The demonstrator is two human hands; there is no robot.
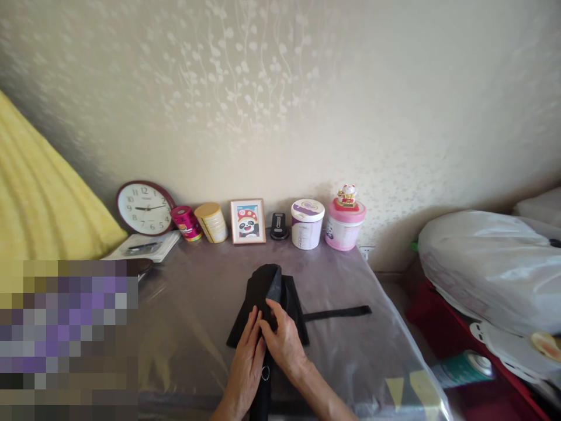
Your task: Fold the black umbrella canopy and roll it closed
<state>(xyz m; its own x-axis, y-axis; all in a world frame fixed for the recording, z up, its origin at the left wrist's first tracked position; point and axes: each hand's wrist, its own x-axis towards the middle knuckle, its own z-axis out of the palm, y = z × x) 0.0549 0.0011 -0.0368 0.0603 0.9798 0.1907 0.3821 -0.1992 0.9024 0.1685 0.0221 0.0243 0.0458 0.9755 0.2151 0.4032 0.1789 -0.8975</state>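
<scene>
A black folding umbrella lies on the table, its cloth loose and partly gathered into folds. Its dark handle, with a small silver mark, points towards me between my wrists. My left hand holds the umbrella's near left side, fingers long and close together. From the right, my right hand grips a fold of the cloth between thumb and forefinger, close to the left fingertips. The umbrella's black strap stretches out to the right across the table. The cloth under both palms is hidden.
Along the wall stand a clock, a pink can, a yellow-lidded jar, a panda picture frame, a black device and two tubs. A plastic-covered table ends at right, beside white bags and a spray can.
</scene>
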